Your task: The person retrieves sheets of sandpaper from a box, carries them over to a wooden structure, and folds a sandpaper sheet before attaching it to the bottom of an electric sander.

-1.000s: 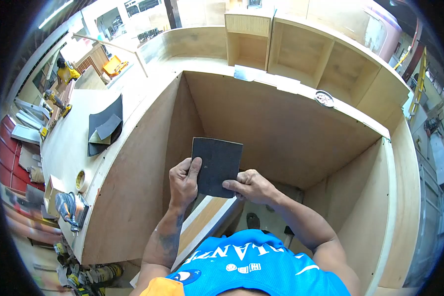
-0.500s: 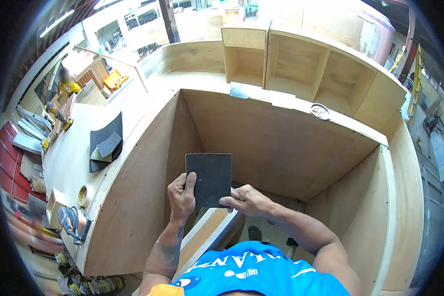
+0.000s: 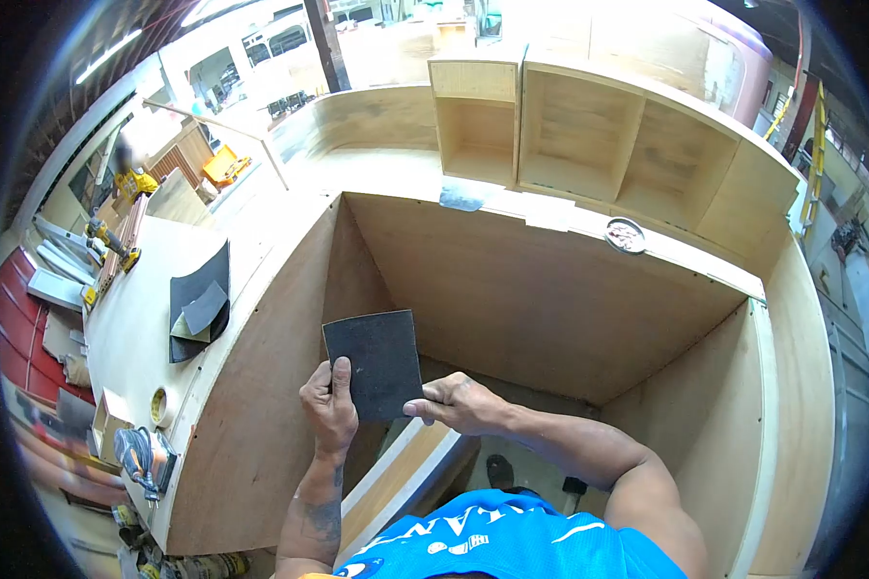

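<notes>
A dark, nearly square sheet of sandpaper is held up in front of my chest. My left hand pinches its left edge, the thumb lying on the face. At the lower right corner, my right hand grips the sheet between thumb and curled fingers. Behind the sheet stands the brown wooden panel of the open cabinet. More dark sandpaper sheets lie in a loose pile on the pale worktop to the left.
On the left worktop are a corded sander, a tape roll and a yellow drill. A round dish sits on the cabinet's back edge, near open shelves. A person in yellow is far left.
Both my hands have moved left and slightly down with the sandpaper. The sheet has tilted a little anticlockwise, and the head view has shifted slightly.
</notes>
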`<state>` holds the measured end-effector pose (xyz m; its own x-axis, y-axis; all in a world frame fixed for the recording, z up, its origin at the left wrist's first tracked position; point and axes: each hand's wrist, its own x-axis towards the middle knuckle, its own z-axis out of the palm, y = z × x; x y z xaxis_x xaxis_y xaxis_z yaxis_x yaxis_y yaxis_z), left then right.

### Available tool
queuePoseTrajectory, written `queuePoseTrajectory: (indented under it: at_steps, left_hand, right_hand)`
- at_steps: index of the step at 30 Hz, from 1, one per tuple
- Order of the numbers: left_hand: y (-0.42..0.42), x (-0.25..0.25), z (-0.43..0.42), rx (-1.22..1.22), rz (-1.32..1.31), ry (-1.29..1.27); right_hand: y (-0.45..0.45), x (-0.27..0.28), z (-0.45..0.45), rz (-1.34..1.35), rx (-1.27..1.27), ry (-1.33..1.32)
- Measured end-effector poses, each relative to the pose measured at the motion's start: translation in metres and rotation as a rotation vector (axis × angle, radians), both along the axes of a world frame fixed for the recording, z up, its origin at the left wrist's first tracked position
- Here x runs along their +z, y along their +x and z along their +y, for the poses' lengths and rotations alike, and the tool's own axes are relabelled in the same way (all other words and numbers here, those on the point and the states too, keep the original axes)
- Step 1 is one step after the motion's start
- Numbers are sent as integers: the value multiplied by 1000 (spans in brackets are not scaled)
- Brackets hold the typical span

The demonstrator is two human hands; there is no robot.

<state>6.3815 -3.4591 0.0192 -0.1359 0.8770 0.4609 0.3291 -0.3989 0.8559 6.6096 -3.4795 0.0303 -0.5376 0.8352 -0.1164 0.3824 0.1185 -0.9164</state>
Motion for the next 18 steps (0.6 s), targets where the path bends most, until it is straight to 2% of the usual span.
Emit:
queuePoseTrajectory:
  at_steps: [2, 4, 5, 7, 8, 10, 12, 14, 16, 18]
  left_hand:
    - [-7, -9, 4, 7, -7, 4]
    - [-14, -18, 4, -156, -323, -124]
    - [-8, -8, -1, -149, -323, -117]
    - [9, 19, -19, -245, -772, -365]
    - [3, 14, -21, -241, -773, -358]
    - [-18, -2, -29, -368, -490, -483]
    - [-21, -2, -33, -333, -410, -539]
    - [-28, -14, -43, -179, -482, -426]
    - [-36, -21, -57, -113, -573, -376]
    - [-42, -27, -66, -44, -664, -324]
  right_hand:
    - [2, -1, 8, -28, 45, -4]
    - [6, -12, 20, -10, 119, 33]
    - [8, -15, 26, 8, 187, 65]
    - [11, -10, 35, 20, 238, 51]
    - [13, -8, 40, 30, 282, 32]
    - [15, -8, 58, -26, 364, 29]
    - [18, -2, 80, -157, 423, 139]
    - [36, 52, 114, -415, 121, 254]
    - [76, 3, 211, -105, -123, 780]
    - [90, 54, 252, -644, -490, 737]
